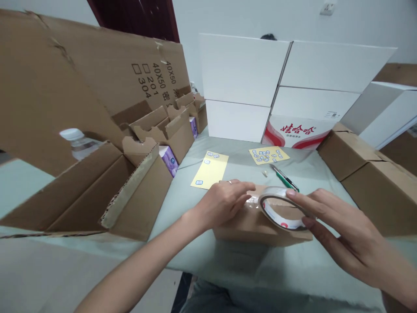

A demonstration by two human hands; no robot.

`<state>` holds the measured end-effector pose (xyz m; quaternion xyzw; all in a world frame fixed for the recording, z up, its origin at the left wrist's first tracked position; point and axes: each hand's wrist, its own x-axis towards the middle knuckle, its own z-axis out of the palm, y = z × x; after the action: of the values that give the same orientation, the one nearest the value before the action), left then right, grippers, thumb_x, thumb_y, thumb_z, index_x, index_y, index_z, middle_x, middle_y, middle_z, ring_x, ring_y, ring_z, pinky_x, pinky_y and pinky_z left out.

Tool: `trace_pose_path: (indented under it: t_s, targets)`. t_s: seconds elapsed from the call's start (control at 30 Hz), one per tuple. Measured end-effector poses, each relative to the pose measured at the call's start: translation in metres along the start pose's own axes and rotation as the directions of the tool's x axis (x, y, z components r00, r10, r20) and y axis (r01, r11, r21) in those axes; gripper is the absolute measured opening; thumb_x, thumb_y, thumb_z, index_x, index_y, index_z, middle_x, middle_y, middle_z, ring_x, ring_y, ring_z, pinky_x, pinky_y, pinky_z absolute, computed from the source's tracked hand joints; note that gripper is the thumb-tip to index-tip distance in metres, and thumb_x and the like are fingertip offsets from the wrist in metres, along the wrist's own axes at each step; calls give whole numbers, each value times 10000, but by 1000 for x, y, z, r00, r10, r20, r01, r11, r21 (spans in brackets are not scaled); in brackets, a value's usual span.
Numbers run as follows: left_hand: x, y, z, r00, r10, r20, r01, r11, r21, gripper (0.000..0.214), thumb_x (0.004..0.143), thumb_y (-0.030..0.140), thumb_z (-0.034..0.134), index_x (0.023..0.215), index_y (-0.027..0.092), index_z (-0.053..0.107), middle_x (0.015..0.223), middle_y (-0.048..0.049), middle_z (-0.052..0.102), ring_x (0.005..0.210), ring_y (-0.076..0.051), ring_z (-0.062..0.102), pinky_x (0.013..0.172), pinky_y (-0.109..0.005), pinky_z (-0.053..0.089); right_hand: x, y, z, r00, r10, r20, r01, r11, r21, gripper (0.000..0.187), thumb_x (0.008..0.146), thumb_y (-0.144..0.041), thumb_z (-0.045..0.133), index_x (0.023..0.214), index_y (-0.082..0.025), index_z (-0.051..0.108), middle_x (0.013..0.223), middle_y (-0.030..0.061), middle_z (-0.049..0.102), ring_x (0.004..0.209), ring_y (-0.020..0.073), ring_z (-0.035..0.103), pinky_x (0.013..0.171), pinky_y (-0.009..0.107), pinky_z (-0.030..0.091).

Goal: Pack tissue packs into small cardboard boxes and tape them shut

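Note:
A small brown cardboard box (257, 232) lies in front of me on the green-covered table. My left hand (223, 200) rests on the box's top left side, its fingers partly stretched out and apart beside a shiny strip of clear tape (252, 201). My right hand (345, 230) grips a roll of clear tape (288, 223) by its right rim, between thumb and fingers. The roll is tilted just over the box top, with its hollow core facing me. Beyond the box lies a green utility knife (286, 179), beside a small crumpled scrap (265, 173).
Two yellow sheets with small stickers, one left (211, 169) and one farther back (269, 154), lie on the table. Open cardboard boxes (140, 200) line the left, with a plastic bottle (78, 145) behind. White cartons (241, 78) wall the back; a closed brown box (374, 187) stands right.

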<state>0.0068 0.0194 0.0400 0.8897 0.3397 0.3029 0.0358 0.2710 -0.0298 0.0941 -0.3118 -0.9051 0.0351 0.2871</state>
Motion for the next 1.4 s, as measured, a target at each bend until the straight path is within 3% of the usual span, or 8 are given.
trace_pose_path:
  t_s: [0.13,0.27,0.4,0.57,0.73,0.87,1.03,1.4]
  targets:
    - [0,0,-6,990,-138,28,139,923,-360,168,925,162,459,855,187,610,821,-37,683,751,-144,629,690,-248,489,3,5,5,999,36,-16,-36,999,33,521,950,-88,411,1448,-239,435,840,36,585,723,156,557,608,258,482]
    - [2,-3,-17,917,-305,256,398,744,-538,130,863,192,541,798,183,653,846,-38,694,765,-146,643,692,-246,501,1,7,8,996,64,-62,-62,998,32,513,943,-101,420,1437,-235,449,835,40,608,732,172,570,605,280,483]
    - [6,-6,-28,871,-271,409,482,632,-607,119,837,240,603,781,177,688,880,-59,727,843,-179,663,743,-278,521,-3,6,11,995,61,-77,-58,998,39,543,939,-86,412,1458,-245,420,889,56,627,793,186,581,634,298,492]
    - [7,-5,-35,857,-215,469,498,581,-644,102,787,226,645,841,173,713,925,-72,738,897,-196,668,798,-305,530,-9,6,12,996,57,-71,-52,996,69,563,937,-57,423,1466,-246,410,955,67,610,825,178,561,657,290,482]
    - [9,9,-21,859,-411,307,513,690,-511,149,858,268,536,779,169,615,750,-32,655,695,-161,599,620,-266,457,-14,3,12,996,40,-79,-34,997,75,572,918,-38,444,1463,-213,424,853,46,569,722,156,521,589,263,452]
    - [9,16,-6,872,-464,154,487,798,-354,82,848,164,513,920,201,523,770,0,618,751,-172,592,674,-286,456,-14,2,18,995,29,-95,-20,995,98,590,903,-17,454,1460,-210,422,926,68,604,761,163,559,613,269,477]
    - [9,17,-2,890,-431,152,453,875,-172,174,852,92,500,990,198,505,812,-20,608,902,-217,586,785,-342,476,-7,5,22,989,52,-140,-21,977,210,589,902,-8,463,1435,-258,437,1044,79,616,846,172,582,658,274,501]
    - [16,24,1,900,-387,201,377,922,87,215,883,52,439,1029,153,560,961,-93,641,1018,-252,557,873,-394,510,6,6,11,1000,0,14,-1,998,62,511,956,-57,390,1429,-243,445,976,56,552,714,122,539,584,239,455]
